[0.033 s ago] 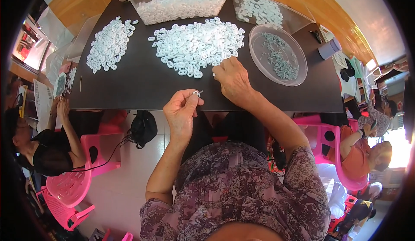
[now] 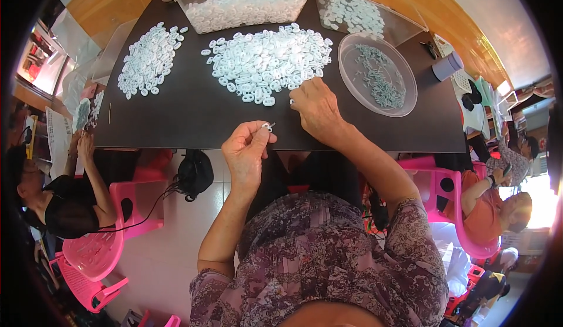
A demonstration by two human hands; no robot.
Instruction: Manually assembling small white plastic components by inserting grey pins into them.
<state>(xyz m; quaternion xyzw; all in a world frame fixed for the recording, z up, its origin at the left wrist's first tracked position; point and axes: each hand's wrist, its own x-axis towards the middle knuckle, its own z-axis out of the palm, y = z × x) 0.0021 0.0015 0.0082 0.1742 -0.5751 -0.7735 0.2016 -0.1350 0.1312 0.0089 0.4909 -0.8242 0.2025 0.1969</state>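
Note:
My left hand (image 2: 246, 151) is pinched at the table's near edge on a small white oval piece (image 2: 266, 127). A thin grey pin (image 2: 272, 124) sticks out of this piece. My right hand (image 2: 318, 109) is just over the dark tabletop, by the near right side of a heap of white two-holed oval pieces (image 2: 270, 57). Its fingers are curled closed, and a bit of something small and white (image 2: 292, 101) shows at their left side; most of it is hidden. To the right of this hand, a round clear tray (image 2: 346, 86) holds many short grey-green pins (image 2: 384, 89).
A smaller heap of ovals (image 2: 149, 60) lies left on the dark table (image 2: 176, 116). Behind stand two clear bins (image 2: 193, 25) (image 2: 404, 22) of white pieces. A lidded container (image 2: 447, 66) is at the right. Other people sit left (image 2: 70, 204) and right (image 2: 484, 209) on pink chairs.

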